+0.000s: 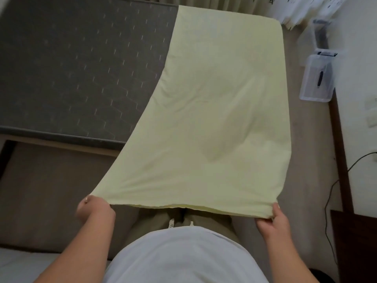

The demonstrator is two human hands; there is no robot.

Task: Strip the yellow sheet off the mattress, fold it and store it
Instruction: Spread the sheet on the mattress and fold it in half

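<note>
Two hands hold the yellow sheet [212,103] by its near corners. Our left hand [92,209] pinches one corner and our right hand [272,218] pinches the other, far apart, so the near edge is pulled tight between them. From there the sheet stretches away from us over the right side of the bed. Beside it, on the left, the grey mattress [71,68] lies bare. Off to the right, a clear plastic box [317,78] sits near the wall.

The sheet [212,111] is pale yellow and plain. The mattress [81,68] is dark grey (with a faint pattern of light hexagon lines). The floor [302,152] is beige.
</note>
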